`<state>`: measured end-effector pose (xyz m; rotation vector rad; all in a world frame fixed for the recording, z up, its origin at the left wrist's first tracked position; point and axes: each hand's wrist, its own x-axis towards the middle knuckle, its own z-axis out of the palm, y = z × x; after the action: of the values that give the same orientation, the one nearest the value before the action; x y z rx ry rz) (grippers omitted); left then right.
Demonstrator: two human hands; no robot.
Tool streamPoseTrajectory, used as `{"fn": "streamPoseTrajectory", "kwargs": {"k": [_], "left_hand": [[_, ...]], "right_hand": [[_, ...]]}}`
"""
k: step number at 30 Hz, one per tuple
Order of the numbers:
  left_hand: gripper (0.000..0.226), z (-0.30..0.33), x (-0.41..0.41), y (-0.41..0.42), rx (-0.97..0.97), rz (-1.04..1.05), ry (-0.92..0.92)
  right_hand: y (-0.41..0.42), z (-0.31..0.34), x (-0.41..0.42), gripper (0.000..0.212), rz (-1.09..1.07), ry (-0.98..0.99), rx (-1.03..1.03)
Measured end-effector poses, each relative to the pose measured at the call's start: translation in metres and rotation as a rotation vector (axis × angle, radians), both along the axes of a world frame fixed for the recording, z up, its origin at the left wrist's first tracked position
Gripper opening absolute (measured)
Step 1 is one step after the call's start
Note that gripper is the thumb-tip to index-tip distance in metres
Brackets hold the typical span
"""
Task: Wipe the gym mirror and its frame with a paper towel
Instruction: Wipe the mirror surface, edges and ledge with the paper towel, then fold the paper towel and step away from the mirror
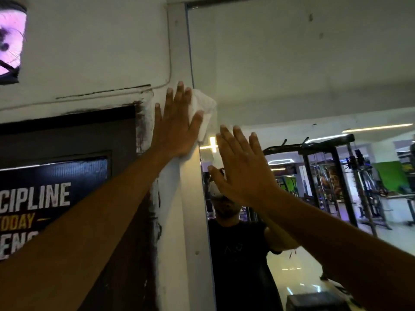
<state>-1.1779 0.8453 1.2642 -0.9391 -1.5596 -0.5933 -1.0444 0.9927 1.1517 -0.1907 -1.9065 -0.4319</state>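
Both arms are seen stretched upward and forward from the bottom of the view. The left hand (175, 124) is laid flat, fingers straight and slightly spread, and a white paper towel (202, 111) is pressed by it against the pale grey frame (193, 198) at the mirror's left edge; the towel is pinned under the palm and fingers rather than gripped, and its crumpled free part is seen beyond the thumb, overlapping onto the glass. The right hand (242, 167) is held open as well, fingers straight and close together, thumb out to the left, and nothing is held by it; it is raised in front of the mirror (292, 63) just right of the frame, but whether the glass is touched cannot be told. In the mirror a person in a dark top is reflected below the right hand, with gym machines (336, 176) and ceiling strip lights reflected to the right. On the wall to the left of the frame a dark poster (51, 198) is mounted, on which "CIPLINE" can be read in white, "ODAY" in yellow below it, and part of a further white line, "ENC", the rest being cut off or hidden by the left forearm. A lit purple-pink screen (11, 37) is seen at the upper left corner.
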Motion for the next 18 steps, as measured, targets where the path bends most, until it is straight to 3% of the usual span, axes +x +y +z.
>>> {"fn": "streamPoseTrajectory", "kwargs": {"k": [3, 10, 15, 18], "left_hand": [[0.071, 0.001, 0.004, 0.004, 0.007, -0.058, -0.022], [0.059, -0.124, 0.015, -0.017, -0.091, -0.121, 0.025], [0.055, -0.178, 0.045, -0.047, -0.139, -0.427, -0.380], [0.033, -0.215, 0.066, -0.058, -0.002, -0.724, -0.720]], "right_hand": [[-0.002, -0.007, 0.001, 0.087, -0.012, -0.020, -0.022], [-0.019, -0.061, 0.017, 0.093, 0.116, -0.035, -0.177], [-0.049, -0.119, 0.035, 0.084, 0.360, -0.021, -0.284], [-0.069, -0.151, 0.047, 0.079, 0.516, -0.037, -0.415]]}}
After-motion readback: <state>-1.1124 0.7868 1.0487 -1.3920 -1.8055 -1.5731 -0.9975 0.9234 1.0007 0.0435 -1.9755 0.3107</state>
